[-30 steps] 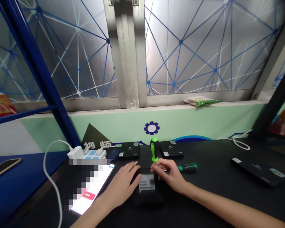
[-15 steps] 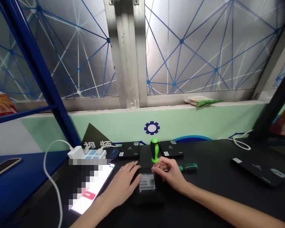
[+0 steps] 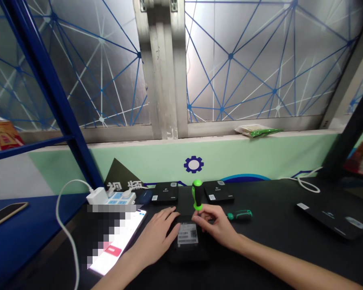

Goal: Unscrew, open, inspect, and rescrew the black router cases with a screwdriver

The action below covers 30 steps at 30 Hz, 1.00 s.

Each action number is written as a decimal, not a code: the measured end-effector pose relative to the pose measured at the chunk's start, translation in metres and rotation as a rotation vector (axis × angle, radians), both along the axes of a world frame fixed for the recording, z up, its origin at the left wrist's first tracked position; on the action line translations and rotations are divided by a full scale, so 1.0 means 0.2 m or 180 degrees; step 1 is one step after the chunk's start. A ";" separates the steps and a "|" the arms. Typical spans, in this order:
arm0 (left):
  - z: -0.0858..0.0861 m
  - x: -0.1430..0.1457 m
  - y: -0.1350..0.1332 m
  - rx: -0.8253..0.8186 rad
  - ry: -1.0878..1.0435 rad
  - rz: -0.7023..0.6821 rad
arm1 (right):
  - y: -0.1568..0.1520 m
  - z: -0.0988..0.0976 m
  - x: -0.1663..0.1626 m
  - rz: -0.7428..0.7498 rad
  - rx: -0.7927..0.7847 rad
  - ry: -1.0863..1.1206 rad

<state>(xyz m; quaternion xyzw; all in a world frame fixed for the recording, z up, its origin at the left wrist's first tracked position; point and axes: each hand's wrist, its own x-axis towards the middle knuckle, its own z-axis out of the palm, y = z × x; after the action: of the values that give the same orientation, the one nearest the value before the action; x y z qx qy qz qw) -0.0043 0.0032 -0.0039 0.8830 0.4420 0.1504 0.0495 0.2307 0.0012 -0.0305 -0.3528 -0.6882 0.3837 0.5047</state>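
Observation:
A small black box [image 3: 188, 246] with a white label lies on the dark table in front of me. My left hand [image 3: 155, 237] lies flat on its left side, fingers stretched out, steadying it. My right hand [image 3: 215, 224] pinches the shaft of a green-and-black screwdriver [image 3: 197, 195], which stands upright with its tip on the box's far edge. A second green-and-black screwdriver [image 3: 239, 214] lies on the table just right of my right hand.
A lit phone [image 3: 115, 241] lies left of the box, beside a white power strip [image 3: 115, 197] with a cable. Two more black boxes [image 3: 165, 191] [image 3: 218, 191] sit behind, a flat black device [image 3: 331, 214] at right, another phone [image 3: 4, 213] far left.
The screwdriver has turned slightly in my right fingers and leans a little more upright. My left hand stays on the box.

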 end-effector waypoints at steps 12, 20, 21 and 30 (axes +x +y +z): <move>0.00 0.00 0.00 0.0045 0.0032 -0.0003 | 0.01 0.01 -0.01 -0.0122 -0.0333 0.0429; 0.00 0.00 0.00 -0.0068 0.0063 0.0049 | 0.01 -0.02 0.00 0.0086 -0.0306 0.0361; 0.00 0.00 0.00 -0.0080 0.0073 0.0055 | 0.01 -0.02 0.00 0.0097 -0.0293 0.0347; 0.01 0.01 0.00 -0.0006 0.0068 0.0017 | -0.02 0.04 0.01 0.0190 0.0057 0.0074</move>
<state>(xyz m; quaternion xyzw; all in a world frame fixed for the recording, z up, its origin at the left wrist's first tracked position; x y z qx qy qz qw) -0.0028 0.0024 -0.0024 0.8833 0.4449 0.1406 0.0453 0.2325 -0.0025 -0.0225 -0.3230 -0.6959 0.3966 0.5041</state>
